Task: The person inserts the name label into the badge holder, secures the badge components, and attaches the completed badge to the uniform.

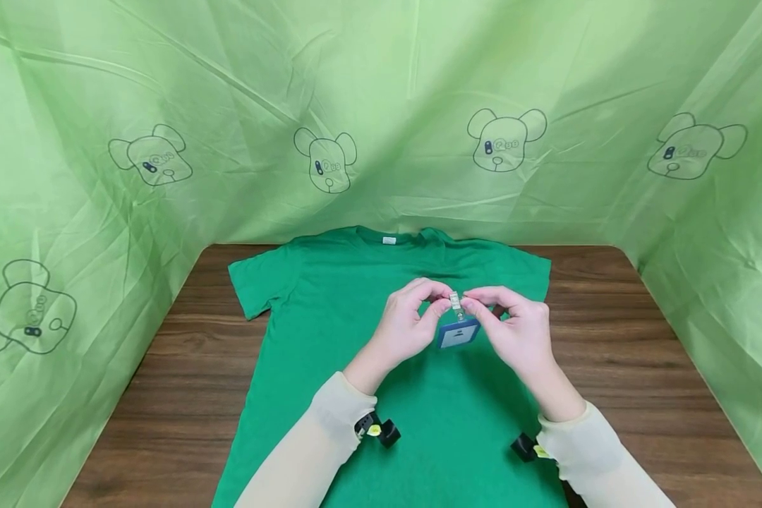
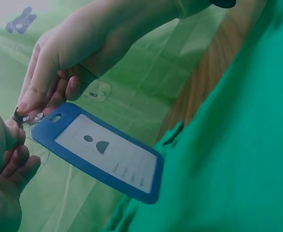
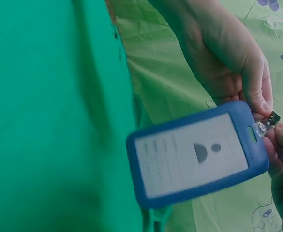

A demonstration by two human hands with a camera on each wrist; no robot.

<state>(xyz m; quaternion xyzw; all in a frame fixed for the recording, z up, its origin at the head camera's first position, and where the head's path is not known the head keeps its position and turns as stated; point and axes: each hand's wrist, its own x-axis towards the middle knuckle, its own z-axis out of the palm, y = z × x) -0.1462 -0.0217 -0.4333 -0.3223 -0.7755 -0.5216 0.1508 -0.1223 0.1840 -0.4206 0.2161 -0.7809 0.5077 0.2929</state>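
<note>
Clip: metal clip (image 1: 455,301) pinched between fingertips of left hand (image 1: 408,326) and right hand (image 1: 516,330).
Badge holder: blue badge holder (image 1: 458,333) hangs below the fingers, above the green T-shirt (image 1: 330,317) mid-counter (image 1: 635,353).

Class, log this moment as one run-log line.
left hand: pinches badge clip | right hand: pinches clip | blue badge holder: hanging above green T-shirt
</note>
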